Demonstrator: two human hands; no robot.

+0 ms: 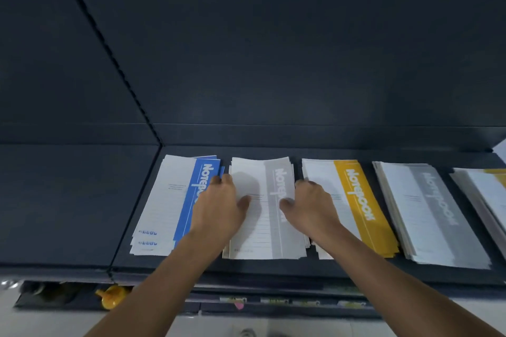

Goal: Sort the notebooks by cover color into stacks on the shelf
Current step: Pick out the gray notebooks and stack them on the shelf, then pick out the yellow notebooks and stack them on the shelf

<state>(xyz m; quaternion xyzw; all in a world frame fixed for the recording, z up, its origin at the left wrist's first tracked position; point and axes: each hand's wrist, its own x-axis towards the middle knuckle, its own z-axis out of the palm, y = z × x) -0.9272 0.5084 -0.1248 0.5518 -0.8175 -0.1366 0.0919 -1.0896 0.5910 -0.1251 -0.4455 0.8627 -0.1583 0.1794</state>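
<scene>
On the dark shelf (273,268), a blue stack (169,200), a pale grey stack (262,230) gripped at its side edges by the left hand (219,208) and right hand (310,202), thumbs on its cover, a yellow stack (358,200) and a darker grey stack (427,213) lay sorted, while a seemingly mixed pile (487,194) at far right apparently awaited sorting.

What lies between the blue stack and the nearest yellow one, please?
The light grey stack, left hand and right hand at its sides, in the head view.

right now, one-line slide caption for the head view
Left hand and right hand hold the pale grey stack between blue stack and yellow stack.
</scene>
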